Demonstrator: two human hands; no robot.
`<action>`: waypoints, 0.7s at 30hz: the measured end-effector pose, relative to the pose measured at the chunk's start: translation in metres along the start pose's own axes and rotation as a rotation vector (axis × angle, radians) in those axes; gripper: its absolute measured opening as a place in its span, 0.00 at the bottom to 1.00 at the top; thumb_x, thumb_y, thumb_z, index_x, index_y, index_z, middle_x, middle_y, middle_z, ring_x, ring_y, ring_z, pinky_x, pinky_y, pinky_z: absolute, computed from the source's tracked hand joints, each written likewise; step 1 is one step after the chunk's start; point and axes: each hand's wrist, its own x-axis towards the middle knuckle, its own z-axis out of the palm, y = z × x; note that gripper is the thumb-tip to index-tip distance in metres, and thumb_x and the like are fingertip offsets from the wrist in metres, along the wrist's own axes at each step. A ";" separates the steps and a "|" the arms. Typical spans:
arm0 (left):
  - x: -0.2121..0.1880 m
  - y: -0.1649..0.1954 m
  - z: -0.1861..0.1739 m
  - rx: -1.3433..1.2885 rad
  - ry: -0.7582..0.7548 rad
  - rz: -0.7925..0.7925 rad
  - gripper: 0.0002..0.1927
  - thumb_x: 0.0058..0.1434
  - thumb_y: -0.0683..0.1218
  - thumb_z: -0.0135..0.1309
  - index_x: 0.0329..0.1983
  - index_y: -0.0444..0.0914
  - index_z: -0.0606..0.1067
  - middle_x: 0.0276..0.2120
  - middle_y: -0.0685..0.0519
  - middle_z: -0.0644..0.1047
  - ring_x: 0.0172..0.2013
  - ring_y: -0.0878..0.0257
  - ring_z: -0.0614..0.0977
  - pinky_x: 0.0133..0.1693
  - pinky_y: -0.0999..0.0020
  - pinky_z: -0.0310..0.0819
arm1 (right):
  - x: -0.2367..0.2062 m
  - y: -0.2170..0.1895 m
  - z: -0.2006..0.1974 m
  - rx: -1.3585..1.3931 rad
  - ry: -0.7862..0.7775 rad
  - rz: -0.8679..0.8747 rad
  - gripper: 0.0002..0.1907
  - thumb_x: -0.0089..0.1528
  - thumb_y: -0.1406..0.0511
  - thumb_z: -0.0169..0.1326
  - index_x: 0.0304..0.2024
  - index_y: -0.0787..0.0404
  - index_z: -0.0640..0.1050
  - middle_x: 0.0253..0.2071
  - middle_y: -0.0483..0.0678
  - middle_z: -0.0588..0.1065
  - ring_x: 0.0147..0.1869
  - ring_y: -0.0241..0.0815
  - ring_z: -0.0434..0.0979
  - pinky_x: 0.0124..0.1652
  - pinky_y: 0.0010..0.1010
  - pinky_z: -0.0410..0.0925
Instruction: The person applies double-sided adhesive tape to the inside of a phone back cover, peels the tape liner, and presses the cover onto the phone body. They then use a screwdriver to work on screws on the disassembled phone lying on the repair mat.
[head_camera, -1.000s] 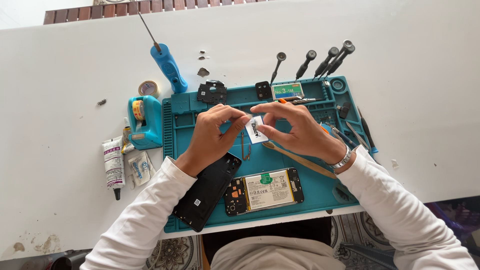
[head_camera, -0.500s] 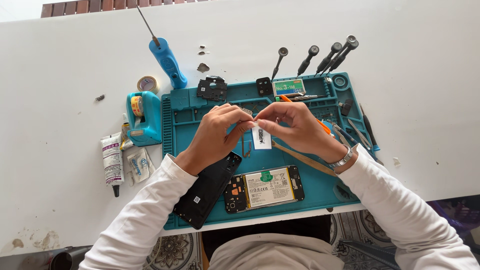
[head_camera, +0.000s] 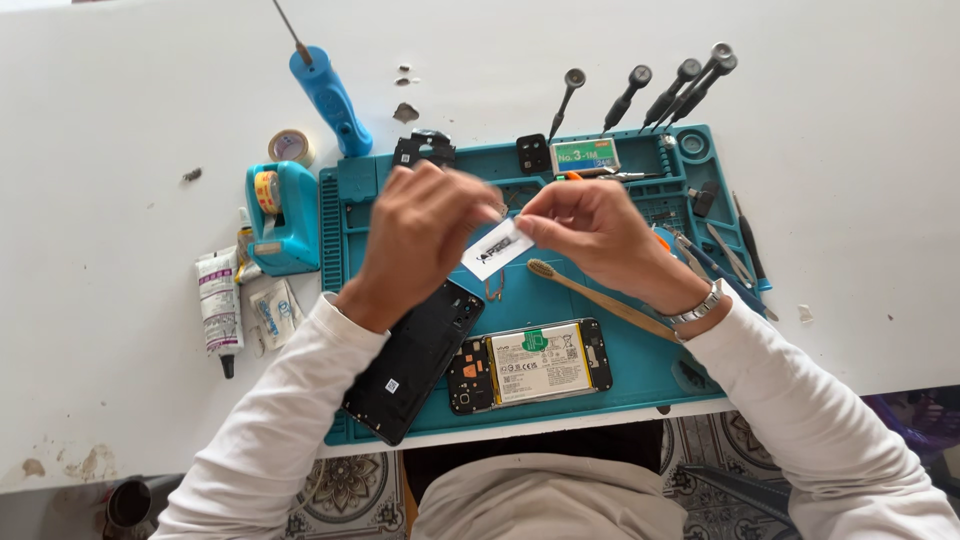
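My right hand (head_camera: 595, 232) pinches a small white sticker sheet (head_camera: 496, 249) by its right corner, above the teal repair mat (head_camera: 620, 370). My left hand (head_camera: 418, 238) is blurred beside the sheet's left end, fingers bunched at a tiny piece I cannot make out. Below the hands lie an opened phone with its battery exposed (head_camera: 530, 365) and a black phone back cover (head_camera: 413, 360). A wooden toothbrush (head_camera: 600, 300) lies slanted under my right wrist.
Blue screwdriver handle (head_camera: 330, 98), tape roll (head_camera: 290, 147), teal tape dispenser (head_camera: 278, 218) and a white glue tube (head_camera: 219, 310) sit left of the mat. Several black screwdrivers (head_camera: 660, 95) stand behind it. Tweezers and picks (head_camera: 730, 255) rest at the mat's right edge.
The sticker sheet has tilted and shifted left and down slightly. My left hand has moved quickly at its left end; my right hand keeps its pinch.
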 end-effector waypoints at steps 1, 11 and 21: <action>0.001 -0.004 -0.004 -0.085 0.084 -0.033 0.07 0.75 0.46 0.52 0.40 0.41 0.76 0.39 0.54 0.81 0.39 0.64 0.80 0.43 0.65 0.70 | 0.000 0.000 -0.002 -0.100 0.048 -0.016 0.08 0.66 0.66 0.58 0.42 0.66 0.82 0.33 0.47 0.81 0.31 0.26 0.77 0.29 0.15 0.70; -0.013 -0.034 -0.045 -0.075 0.438 -0.196 0.21 0.84 0.52 0.35 0.47 0.36 0.75 0.37 0.50 0.77 0.35 0.66 0.82 0.36 0.74 0.74 | -0.004 -0.010 -0.028 -0.106 0.365 -0.168 0.02 0.65 0.74 0.60 0.40 0.69 0.81 0.33 0.49 0.81 0.33 0.30 0.80 0.32 0.15 0.71; -0.012 -0.029 -0.039 -0.034 0.336 -0.112 0.20 0.83 0.53 0.37 0.47 0.37 0.76 0.33 0.54 0.77 0.36 0.65 0.76 0.35 0.73 0.70 | -0.006 -0.010 -0.018 -0.281 0.251 -0.308 0.05 0.62 0.76 0.61 0.40 0.69 0.81 0.37 0.51 0.80 0.39 0.33 0.81 0.40 0.21 0.75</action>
